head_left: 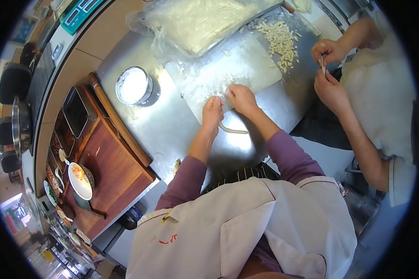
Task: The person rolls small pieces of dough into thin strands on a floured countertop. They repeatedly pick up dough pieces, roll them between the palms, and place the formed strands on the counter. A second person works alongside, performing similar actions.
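Observation:
My left hand [213, 112] is closed around a thin rope of dough [233, 131], whose tail hangs out below the fist and curves to the right. Close beside it on the right is my right hand [242, 99], fingers curled and slightly blurred; whether dough is between them is hidden. Both hands are over the near edge of a flour-dusted board [244, 62] on a steel table [167, 139]. Many small cut dough pieces [281, 43] are heaped past the board's right end. Behind the board, a large slab of dough [202, 21] lies under clear plastic film.
A tub of flour [133, 85] stands left of the board. Farther left are a rolling pin [120, 120], a wooden board [108, 167], a white bowl [80, 181], a cleaver [85, 204] and metal trays [78, 111]. At right, a co-worker's hands [328, 69] hold a small piece of dough.

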{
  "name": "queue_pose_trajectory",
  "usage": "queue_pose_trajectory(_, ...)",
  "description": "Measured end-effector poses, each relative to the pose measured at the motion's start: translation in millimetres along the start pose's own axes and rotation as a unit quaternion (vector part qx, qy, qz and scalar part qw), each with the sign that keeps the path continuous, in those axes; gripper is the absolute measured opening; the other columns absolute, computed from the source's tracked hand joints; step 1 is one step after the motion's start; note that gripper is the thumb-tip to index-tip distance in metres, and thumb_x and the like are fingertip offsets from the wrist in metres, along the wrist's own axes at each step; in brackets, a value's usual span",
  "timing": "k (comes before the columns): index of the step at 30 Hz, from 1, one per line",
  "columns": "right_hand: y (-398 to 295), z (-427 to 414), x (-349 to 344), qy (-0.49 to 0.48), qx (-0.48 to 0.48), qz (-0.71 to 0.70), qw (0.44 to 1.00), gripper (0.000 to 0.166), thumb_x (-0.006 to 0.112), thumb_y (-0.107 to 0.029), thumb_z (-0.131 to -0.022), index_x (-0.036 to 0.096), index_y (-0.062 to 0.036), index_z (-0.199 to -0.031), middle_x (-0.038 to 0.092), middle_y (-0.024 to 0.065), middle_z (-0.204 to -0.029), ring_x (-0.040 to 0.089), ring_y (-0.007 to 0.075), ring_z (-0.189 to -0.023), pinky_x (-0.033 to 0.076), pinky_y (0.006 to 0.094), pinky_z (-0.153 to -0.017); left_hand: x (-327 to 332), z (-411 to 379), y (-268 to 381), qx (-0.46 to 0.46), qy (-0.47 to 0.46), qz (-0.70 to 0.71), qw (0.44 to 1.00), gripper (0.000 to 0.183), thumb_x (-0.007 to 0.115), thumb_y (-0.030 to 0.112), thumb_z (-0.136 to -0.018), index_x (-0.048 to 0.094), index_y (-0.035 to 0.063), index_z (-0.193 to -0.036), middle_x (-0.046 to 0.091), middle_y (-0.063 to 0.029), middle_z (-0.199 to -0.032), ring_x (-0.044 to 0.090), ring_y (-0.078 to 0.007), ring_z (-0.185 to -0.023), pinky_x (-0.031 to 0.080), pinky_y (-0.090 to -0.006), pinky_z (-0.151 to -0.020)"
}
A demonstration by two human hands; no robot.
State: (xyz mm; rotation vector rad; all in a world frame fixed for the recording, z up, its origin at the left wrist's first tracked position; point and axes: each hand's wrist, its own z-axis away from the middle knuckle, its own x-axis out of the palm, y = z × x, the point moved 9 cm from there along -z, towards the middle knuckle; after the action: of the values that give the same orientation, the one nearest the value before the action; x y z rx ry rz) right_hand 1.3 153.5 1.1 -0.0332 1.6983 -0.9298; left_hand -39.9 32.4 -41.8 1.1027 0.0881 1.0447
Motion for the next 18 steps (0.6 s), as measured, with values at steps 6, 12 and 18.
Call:
queue_pose_trajectory(6,10,-25,-10,-0.110,0.079,0.086,0.987,0.025,0.064,-0.031,-0.082,0.064,-0.0063,-0.088,0.067,0.0173,-0.084,0.064,0.0359,-0.082,0.050,0.0460,-0.072,6,9,14,0.044,0.031,-0.018,0.998,0.003,0.051,0.009,-0.095,0.051,0.0059,-0.093,0.056,-0.0034,-0.071,0.048,-0.0094,-0.054,0.036,-0.0239,-0.050)
queue_pose_trajectory(12,26,-6,8,-0.045,0.113,-0.314,0.942,0.027,0.063,-0.022,-0.087,0.062,-0.0006,-0.103,0.066,0.0129,-0.077,0.062,0.0209,-0.067,0.049,0.0341,-0.063,-1,1,3,0.020,0.041,0.010,0.999,0.019,0.049,0.021,-0.098,0.054,0.0068,-0.086,0.052,-0.0003,-0.064,0.044,-0.0087,-0.051,0.034,-0.0239,-0.048)
queue_pose_trajectory(18,-9,2,6,-0.038,0.037,-0.153,0.987,0.018,0.061,-0.017,-0.084,0.062,0.0002,-0.090,0.065,0.0163,-0.078,0.064,0.0262,-0.068,0.051,0.0361,-0.062,-4,2,-3,-0.022,0.013,0.042,0.999,0.029,0.043,0.030,-0.102,0.055,0.0100,-0.085,0.040,0.0045,-0.058,0.032,-0.0062,-0.048,0.028,-0.0226,-0.044)
